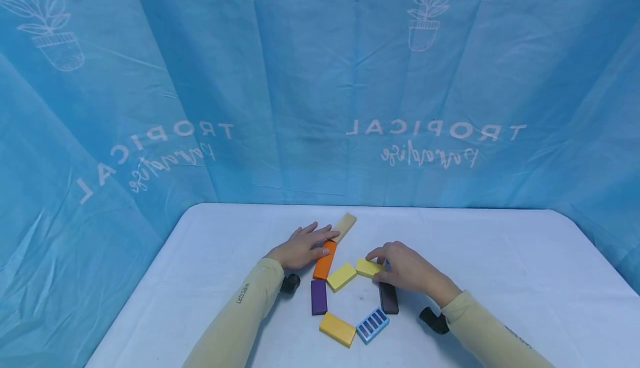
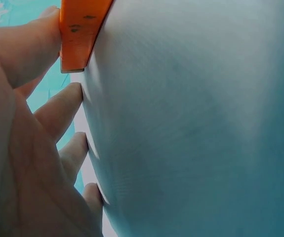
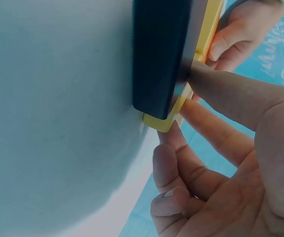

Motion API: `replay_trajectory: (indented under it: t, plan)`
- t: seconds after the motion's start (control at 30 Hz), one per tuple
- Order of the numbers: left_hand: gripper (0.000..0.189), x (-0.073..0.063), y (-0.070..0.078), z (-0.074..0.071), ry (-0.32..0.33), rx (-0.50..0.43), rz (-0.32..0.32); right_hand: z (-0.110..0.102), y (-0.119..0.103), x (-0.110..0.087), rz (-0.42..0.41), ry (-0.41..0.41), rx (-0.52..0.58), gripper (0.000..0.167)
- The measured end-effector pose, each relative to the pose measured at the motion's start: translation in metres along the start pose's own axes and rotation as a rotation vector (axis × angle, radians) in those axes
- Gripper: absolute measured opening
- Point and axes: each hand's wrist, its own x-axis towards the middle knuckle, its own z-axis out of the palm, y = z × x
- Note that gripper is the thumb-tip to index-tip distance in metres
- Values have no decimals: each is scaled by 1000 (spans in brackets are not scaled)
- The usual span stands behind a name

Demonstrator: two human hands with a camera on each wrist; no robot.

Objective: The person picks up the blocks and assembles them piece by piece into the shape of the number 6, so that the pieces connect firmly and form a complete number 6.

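Rectangular blocks lie end to end in a rough ring on the white table. My left hand (image 1: 301, 247) spreads its fingers over the orange block (image 1: 324, 265); its thumb rests on that block, and a fingertip overlaps the beige block (image 1: 346, 224) behind. In the left wrist view, the other fingertips (image 2: 75, 148) press down at the table surface beside the orange block's end. With thumb and fingers, my right hand (image 1: 407, 268) pinches a pale yellow block (image 1: 366, 267), partly hidden by the hand. Just below that hand lies a dark block (image 1: 389, 299), which also shows in the right wrist view.
A second pale yellow block (image 1: 341, 277) lies between the orange block and the pinched one. Nearer are a purple block (image 1: 319, 297), a deeper yellow block (image 1: 337, 329) and a blue block with dark stripes (image 1: 372, 325). A blue printed curtain (image 1: 310, 79) hangs behind the table (image 1: 500, 279).
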Motion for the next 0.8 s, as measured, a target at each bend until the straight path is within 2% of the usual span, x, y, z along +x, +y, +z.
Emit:
replay_trajectory:
  t: [0.3,0.6,0.8]
  plan:
    - [50,-1,0,0,2,-4,7,2,2,0,9,10,23,39]
    - [52,1,-4,0,-5,-7,40,2,15,-7,69,93,57,36]
    - [53,-4,-7,-3,12,-39,66,0,29,-16,59,139,74,31]
